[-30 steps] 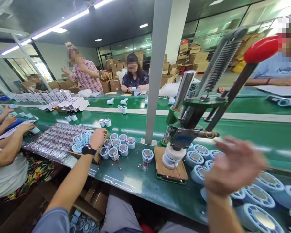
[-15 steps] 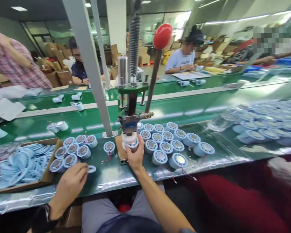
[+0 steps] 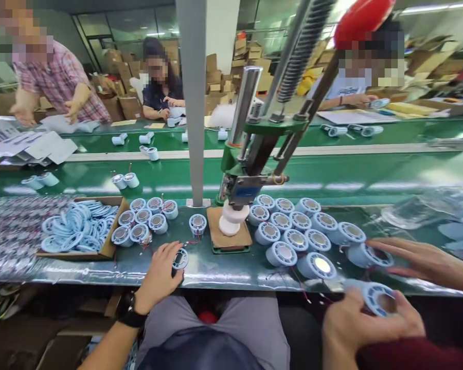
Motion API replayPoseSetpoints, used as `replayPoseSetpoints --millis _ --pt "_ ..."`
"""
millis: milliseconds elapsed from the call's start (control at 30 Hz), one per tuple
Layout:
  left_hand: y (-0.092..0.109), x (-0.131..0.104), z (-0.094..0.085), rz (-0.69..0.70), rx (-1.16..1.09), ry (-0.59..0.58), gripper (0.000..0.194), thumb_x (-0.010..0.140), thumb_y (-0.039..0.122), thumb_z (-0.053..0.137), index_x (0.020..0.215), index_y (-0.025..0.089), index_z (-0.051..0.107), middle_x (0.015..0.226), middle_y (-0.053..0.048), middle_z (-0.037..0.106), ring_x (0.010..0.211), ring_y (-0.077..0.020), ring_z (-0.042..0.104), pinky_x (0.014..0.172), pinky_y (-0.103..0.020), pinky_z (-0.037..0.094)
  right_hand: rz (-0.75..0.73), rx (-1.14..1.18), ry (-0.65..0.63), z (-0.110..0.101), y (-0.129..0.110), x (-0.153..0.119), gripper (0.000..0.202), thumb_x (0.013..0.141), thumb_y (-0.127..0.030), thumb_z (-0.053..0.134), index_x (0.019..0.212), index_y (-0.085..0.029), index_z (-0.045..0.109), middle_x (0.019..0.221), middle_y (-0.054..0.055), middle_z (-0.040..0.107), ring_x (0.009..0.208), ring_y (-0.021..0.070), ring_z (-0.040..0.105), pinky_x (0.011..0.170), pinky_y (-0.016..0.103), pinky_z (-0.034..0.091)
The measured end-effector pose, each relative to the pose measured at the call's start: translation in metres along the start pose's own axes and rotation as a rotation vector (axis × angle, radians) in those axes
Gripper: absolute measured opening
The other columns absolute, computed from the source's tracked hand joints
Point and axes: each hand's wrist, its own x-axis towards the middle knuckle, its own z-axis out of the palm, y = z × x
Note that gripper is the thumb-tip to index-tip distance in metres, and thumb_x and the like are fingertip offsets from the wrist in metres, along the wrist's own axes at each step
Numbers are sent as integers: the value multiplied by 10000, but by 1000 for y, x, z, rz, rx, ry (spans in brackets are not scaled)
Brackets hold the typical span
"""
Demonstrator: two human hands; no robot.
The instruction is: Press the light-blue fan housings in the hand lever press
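Note:
My left hand, with a dark watch on the wrist, pinches a light-blue slotted ring just above the bench's front edge. At the lower right, my right hand grips a light-blue round housing with a slotted rim, slightly blurred. In the middle stands a hand press; its white pressing head is above a brown base plate and no housing sits under it. A single housing with red wires is left of the press.
Several finished-looking housings stand right of the press, others to its left. A cardboard box holds loose rings. Another person's hand reaches in from the right to a housing. A grey post rises behind.
My right hand has left the press and moved right with a housing. My left hand has carried the ring rightward. The other person's hand has come in. The view has shifted.

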Motion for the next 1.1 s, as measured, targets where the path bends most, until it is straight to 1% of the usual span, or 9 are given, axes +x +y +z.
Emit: replayPoseSetpoints --millis 233,400,500,600,667,767,867,933,1100 --pt "6 4 1 -65 88 24 592 803 326 667 1367 214 530 1317 -124 555 1237 -328 480 1014 -510 435 122 -150 -278 11 70 15 619 942 -453 465 1513 -237 364 1406 192 369 1379 451 326 1098 665 313" --pt "4 1 4 -118 96 81 560 811 320 666 1347 207 552 1243 -118 606 1162 -315 518 969 -486 450 145 -178 -487 27 95 54 735 861 -625 456 1453 -191 437 1276 254 508 1281 482 442 974 749 333" --pt "4 -2 6 -72 44 75 672 819 247 635 1460 230 436 1380 -100 575 1238 -307 480 1021 -487 425 127 -110 -354 20 46 60 588 903 -554 482 1462 -390 404 1380 147 491 1363 421 394 1034 691 325" --pt "1 -4 10 -47 25 101 608 845 273 631 1431 234 476 1409 -91 576 1276 -313 467 1049 -505 410 70 148 -247 16 -50 31 448 965 -400 449 1404 -490 443 1368 36 525 1302 354 482 1061 623 390" --pt "-1 -3 14 -54 19 139 501 866 296 623 1356 222 552 1337 -98 630 1248 -311 501 1033 -501 429 -144 348 -491 31 -116 -7 452 963 -309 464 1409 -387 474 1292 61 572 1206 309 564 1007 567 485" --pt "-4 -2 17 -49 -1 222 434 882 338 621 1291 194 592 1232 -114 678 1178 -303 564 993 -478 476 -422 423 -828 80 -184 -67 475 942 -230 489 1415 -190 495 1420 159 472 1342 305 469 1048 503 489" --pt "-5 -7 10 -33 -16 362 435 899 407 614 1264 171 593 1170 -126 689 1104 -291 616 964 -457 509 -478 241 -1030 126 -207 -106 455 908 -152 528 1356 -79 558 1502 254 341 1460 389 268 1108 582 394" --pt "-5 -16 0 -68 -10 482 444 907 443 605 1253 164 590 1162 -136 684 1085 -289 634 952 -449 522 -510 233 -1109 136 -203 -119 414 884 -82 530 1288 -107 620 1472 230 401 1456 378 282 1108 585 389" --pt "12 -33 -11 -169 -131 538 550 876 464 657 1331 192 512 1162 -120 689 1005 -255 685 883 -398 560 -473 566 -1082 97 -168 -131 404 912 -114 519 1296 -205 605 1377 111 536 1344 231 474 1095 428 476"
